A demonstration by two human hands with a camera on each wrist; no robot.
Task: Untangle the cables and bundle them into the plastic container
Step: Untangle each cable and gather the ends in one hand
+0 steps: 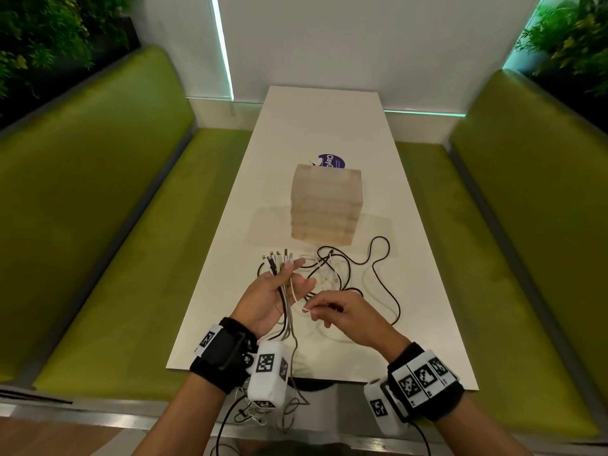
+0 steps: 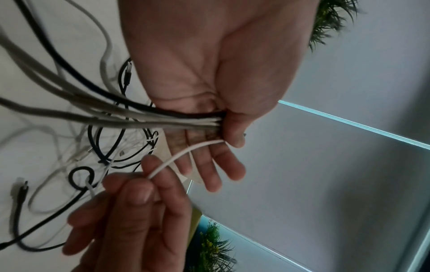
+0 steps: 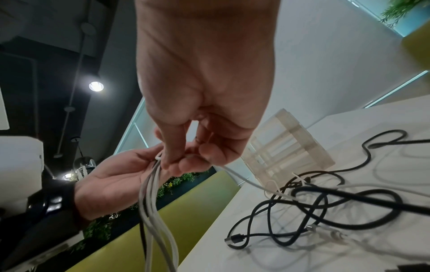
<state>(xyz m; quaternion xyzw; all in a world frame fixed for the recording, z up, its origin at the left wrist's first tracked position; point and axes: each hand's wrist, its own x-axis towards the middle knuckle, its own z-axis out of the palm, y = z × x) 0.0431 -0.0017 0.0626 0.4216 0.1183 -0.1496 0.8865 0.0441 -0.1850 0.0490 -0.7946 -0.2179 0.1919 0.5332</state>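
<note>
My left hand (image 1: pixel 279 287) holds a bundle of black, grey and white cables (image 1: pixel 285 301) across its palm, thumb pressing them down, with several plugs (image 1: pixel 278 256) sticking out past the fingers. In the left wrist view the thumb (image 2: pixel 232 127) clamps the cable bundle (image 2: pixel 163 119). My right hand (image 1: pixel 332 309) pinches a thin white cable (image 2: pixel 184 154) that runs up to the left thumb. More black and white cables lie tangled (image 1: pixel 342 274) on the white table (image 1: pixel 329 126). The translucent plastic container (image 1: pixel 325 205) stands behind the tangle.
Green bench seats (image 1: pixel 115 241) flank the narrow table on both sides. A purple round sticker (image 1: pixel 332 161) lies behind the container. Cable ends hang over the near table edge (image 1: pixel 296 399). A white wall closes the far end.
</note>
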